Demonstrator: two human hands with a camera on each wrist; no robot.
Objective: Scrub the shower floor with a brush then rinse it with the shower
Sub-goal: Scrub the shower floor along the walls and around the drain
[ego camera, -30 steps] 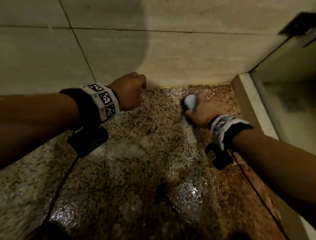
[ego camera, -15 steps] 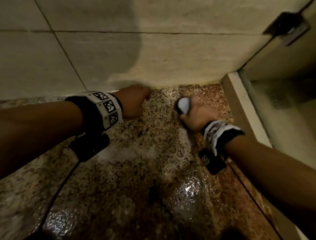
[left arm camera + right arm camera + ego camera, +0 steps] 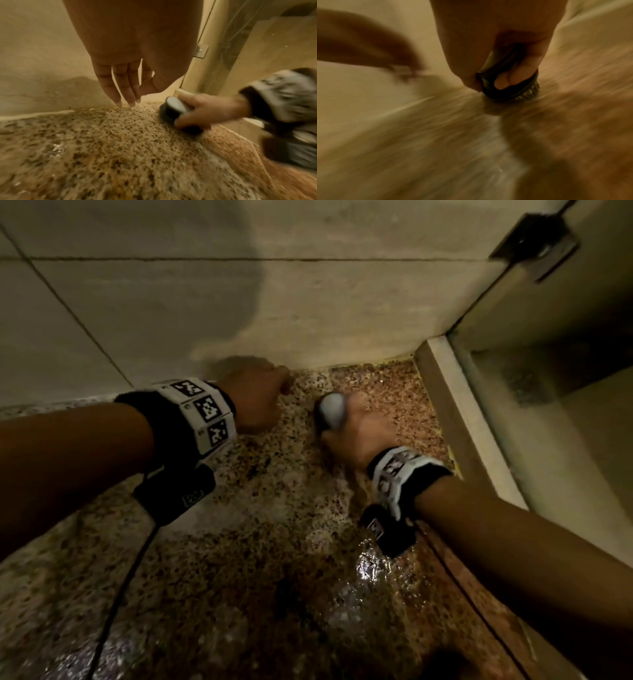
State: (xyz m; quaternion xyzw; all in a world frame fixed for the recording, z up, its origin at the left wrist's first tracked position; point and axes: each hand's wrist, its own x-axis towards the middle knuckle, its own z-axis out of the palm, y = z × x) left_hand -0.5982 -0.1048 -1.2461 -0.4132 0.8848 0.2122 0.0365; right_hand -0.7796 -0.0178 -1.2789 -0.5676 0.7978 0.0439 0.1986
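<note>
1. Brush (image 3: 329, 411) first: we see it low in the far right corner of the shower floor (image 3: 260, 559), near the wall (image 3: 308, 313) and just left of the raised curb (image 3: 455, 419). It has a black body with a pale grey rounded top, and the right wrist view shows short bristles (image 3: 528, 94) pressed against the stone.
2. Writing: we can read no brand or label on the brush. Both wrists carry white bands (image 3: 202, 414) printed with black square code patterns, and a small black box (image 3: 174, 494) hangs under the left one; its marking is too small for us to read.
3. Our right hand (image 3: 356, 436) reaches forward and down, its fingers (image 3: 506, 79) wrapped through the brush's handle loop, gripping it. The hand and wristband are smeared with blur.
4. Our left hand (image 3: 123, 83) hangs just above the floor beside the wall, a little left of the brush and apart from it. Its fingers (image 3: 109, 86) are nearly straight, close together, pointing down, holding nothing. Whether the tips touch the floor we cannot tell.
5. Surfaces: the floor is speckled brown and tan granite, wet and glossy nearer us, with pale foamy streaks between the hands. The wall is large beige tiles with thin joints. A glass panel (image 3: 555, 412) stands on the curb, with a dark metal hinge (image 3: 536, 244) above.
6. A black cable (image 3: 126, 583) trails from the left wrist box.
</note>
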